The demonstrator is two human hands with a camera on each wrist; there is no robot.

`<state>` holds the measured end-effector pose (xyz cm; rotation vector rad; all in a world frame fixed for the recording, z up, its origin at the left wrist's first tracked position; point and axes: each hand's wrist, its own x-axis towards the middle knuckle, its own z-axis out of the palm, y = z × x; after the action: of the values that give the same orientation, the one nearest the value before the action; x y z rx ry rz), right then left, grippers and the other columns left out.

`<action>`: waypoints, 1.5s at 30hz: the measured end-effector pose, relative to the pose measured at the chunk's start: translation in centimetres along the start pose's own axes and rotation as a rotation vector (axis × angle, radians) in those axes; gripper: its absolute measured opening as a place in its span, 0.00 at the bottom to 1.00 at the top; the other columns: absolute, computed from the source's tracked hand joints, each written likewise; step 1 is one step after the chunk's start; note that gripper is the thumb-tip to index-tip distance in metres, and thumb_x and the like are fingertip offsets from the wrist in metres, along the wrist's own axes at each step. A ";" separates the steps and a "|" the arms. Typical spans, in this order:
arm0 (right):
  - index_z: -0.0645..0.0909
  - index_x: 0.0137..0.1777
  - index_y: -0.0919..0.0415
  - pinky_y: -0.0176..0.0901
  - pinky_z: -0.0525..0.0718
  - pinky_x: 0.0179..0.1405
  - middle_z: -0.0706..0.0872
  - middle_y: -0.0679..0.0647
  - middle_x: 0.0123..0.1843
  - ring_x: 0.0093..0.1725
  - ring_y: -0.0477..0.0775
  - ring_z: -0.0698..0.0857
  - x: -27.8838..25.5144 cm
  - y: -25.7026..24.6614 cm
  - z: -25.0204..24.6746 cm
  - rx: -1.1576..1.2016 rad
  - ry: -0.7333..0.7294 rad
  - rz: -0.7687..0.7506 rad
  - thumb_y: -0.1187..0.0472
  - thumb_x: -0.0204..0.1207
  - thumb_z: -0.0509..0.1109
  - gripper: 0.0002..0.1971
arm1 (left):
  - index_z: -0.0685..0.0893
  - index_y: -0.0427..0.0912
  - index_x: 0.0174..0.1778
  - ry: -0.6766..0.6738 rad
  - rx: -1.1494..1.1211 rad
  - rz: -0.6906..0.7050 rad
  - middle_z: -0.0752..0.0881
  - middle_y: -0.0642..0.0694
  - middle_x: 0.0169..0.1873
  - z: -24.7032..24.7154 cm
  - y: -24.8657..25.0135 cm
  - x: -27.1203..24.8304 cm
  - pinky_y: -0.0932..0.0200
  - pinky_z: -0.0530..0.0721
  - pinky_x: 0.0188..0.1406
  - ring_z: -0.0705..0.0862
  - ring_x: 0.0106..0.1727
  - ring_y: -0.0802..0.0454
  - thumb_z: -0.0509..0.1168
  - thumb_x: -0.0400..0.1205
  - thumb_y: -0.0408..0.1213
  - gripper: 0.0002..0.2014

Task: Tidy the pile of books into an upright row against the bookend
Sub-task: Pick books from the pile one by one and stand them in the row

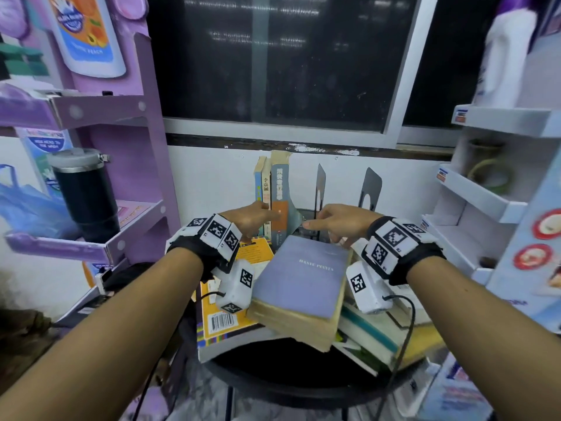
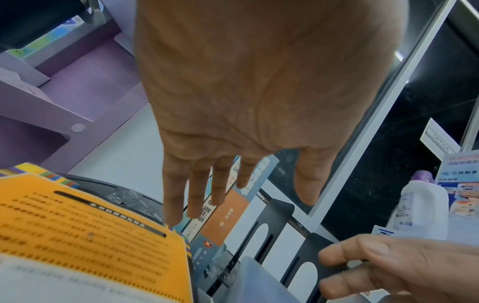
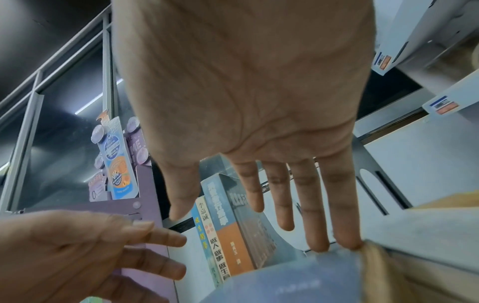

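Note:
Three books stand upright at the back of the table: a thin blue one, a cream one and a thick grey-and-orange one [image 1: 280, 202] [image 2: 225, 217] [image 3: 230, 235]. To their right stand two black metal bookends [image 1: 319, 183] [image 1: 370, 186]. My left hand [image 1: 252, 217] [image 2: 217, 184] is open, with straight fingers reaching to the spines; contact is unclear. My right hand [image 1: 337, 221] [image 3: 249, 184] is open too, its outer fingertips at the far edge of a purple book [image 1: 303, 275]. The purple book lies on top of the pile. A yellow book [image 1: 224, 317] [image 2: 90, 225] lies at the pile's left.
White and teal books [image 1: 370, 332] lie at the pile's right on the round black table [image 1: 273, 369]. A purple shelf [image 1: 91, 247] holding a black tumbler [image 1: 86, 196] stands close on the left. White shelves [image 1: 473, 189] stand on the right, and a wall with a window is behind.

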<state>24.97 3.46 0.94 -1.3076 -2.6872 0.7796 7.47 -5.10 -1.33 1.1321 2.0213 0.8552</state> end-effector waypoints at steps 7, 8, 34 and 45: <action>0.82 0.56 0.66 0.55 0.85 0.61 0.84 0.59 0.53 0.55 0.59 0.84 -2.2 2.0 0.7 -0.008 0.077 0.116 0.36 0.75 0.67 0.30 | 0.67 0.47 0.77 -0.169 0.163 -0.074 0.71 0.46 0.72 2.2 -0.5 -2.4 0.46 0.80 0.63 0.78 0.64 0.43 0.60 0.83 0.56 0.28; 0.80 0.50 0.62 0.54 0.86 0.59 0.82 0.57 0.49 0.52 0.59 0.84 -2.1 2.3 0.8 -0.011 0.087 0.136 0.35 0.73 0.68 0.27 | 0.68 0.47 0.77 -0.196 0.161 -0.082 0.73 0.46 0.71 2.4 -0.5 -2.4 0.47 0.80 0.63 0.78 0.63 0.43 0.60 0.83 0.56 0.28; 0.77 0.65 0.75 0.63 0.87 0.54 0.89 0.68 0.55 0.49 0.69 0.89 -3.9 2.4 2.7 0.440 -0.131 0.260 0.65 0.75 0.76 0.22 | 0.67 0.44 0.61 -0.201 0.036 -0.021 0.81 0.48 0.50 2.8 -1.2 -2.9 0.40 0.82 0.63 0.82 0.61 0.42 0.71 0.79 0.35 0.21; 0.81 0.53 0.70 0.63 0.90 0.34 0.89 0.66 0.49 0.33 0.63 0.91 -4.2 -0.2 0.7 0.491 0.148 0.122 0.64 0.67 0.83 0.19 | 0.60 0.42 0.63 0.046 -0.261 0.202 0.76 0.38 0.53 0.8 -0.4 -3.5 0.33 0.85 0.51 0.81 0.57 0.35 0.75 0.73 0.23 0.33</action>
<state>27.32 -0.03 1.12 -1.3396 -2.1255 1.2046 9.35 -8.22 -1.28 1.1874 1.7869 1.2176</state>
